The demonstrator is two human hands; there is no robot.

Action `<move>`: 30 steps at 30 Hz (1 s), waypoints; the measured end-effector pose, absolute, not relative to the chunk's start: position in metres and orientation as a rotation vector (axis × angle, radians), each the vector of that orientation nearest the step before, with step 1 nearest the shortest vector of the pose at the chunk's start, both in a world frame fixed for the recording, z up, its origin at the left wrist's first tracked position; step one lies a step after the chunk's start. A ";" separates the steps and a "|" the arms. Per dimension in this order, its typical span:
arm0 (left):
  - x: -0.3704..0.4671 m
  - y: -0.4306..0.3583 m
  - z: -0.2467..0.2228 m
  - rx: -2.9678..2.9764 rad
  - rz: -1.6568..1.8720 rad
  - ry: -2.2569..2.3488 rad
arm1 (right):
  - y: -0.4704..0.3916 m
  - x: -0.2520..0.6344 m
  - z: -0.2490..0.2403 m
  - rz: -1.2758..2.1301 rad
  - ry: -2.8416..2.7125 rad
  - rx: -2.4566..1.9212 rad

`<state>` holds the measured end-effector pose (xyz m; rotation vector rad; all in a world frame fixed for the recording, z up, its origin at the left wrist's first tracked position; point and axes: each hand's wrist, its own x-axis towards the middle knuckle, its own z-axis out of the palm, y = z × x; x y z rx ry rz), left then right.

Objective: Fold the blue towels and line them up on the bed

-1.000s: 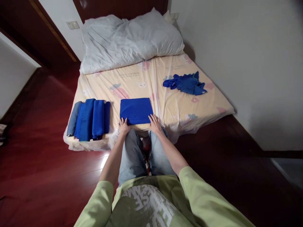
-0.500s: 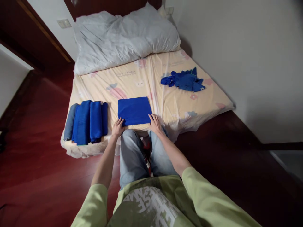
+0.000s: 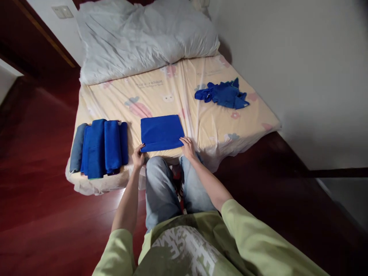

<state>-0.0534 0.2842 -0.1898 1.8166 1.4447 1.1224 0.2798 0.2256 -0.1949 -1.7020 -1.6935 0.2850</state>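
The underside of the folded blue cloth (image 3: 161,133) is hidden; the top edge crops the white bedding (image 3: 146,40), the bottom edge the green shirt (image 3: 169,255)

Bare sheet (image 3: 209,124) lies right of the flat cloth (image 3: 161,132); bundles (image 3: 97,148) block left.

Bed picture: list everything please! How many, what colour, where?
Bed: one, cream, centre.
Bedding: one, grey, far end.
Cloth rolls: about five, blues, near left.
Folded cloth: one, blue, between hands.
Crumpled cloth: one heap, blue, right.
Floor: one, red, around bed.
Walls: several, pale, both sides.
Wall plates: pair, white, upper left.
Woodwork: one panel, brown, upper left.
Jeans: pair, blue, bottom.
Shirt: one, green, bottom.
Left hand: one, bare, cloth's left corner.
Right hand: one, bare, cloth's right corner.
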 end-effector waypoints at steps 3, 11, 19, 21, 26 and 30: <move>-0.055 0.280 -0.184 1.804 1.121 1.485 | 0.219 0.281 -0.194 0.308 -1.651 -1.639; -0.068 0.265 -0.181 1.649 1.099 1.600 | 0.190 0.284 -0.185 0.363 -1.460 -1.621; -0.058 0.274 -0.187 1.523 1.197 1.640 | 0.205 0.285 -0.190 0.374 -1.312 -1.763; -0.056 0.277 -0.192 1.502 1.227 1.695 | 0.211 0.284 -0.195 0.338 -1.323 -1.800; -0.045 0.281 -0.198 1.461 1.307 1.811 | 0.227 0.278 -0.205 0.288 -1.296 -1.871; -0.035 0.279 -0.196 1.401 1.364 1.849 | 0.232 0.274 -0.207 0.241 -1.246 -1.872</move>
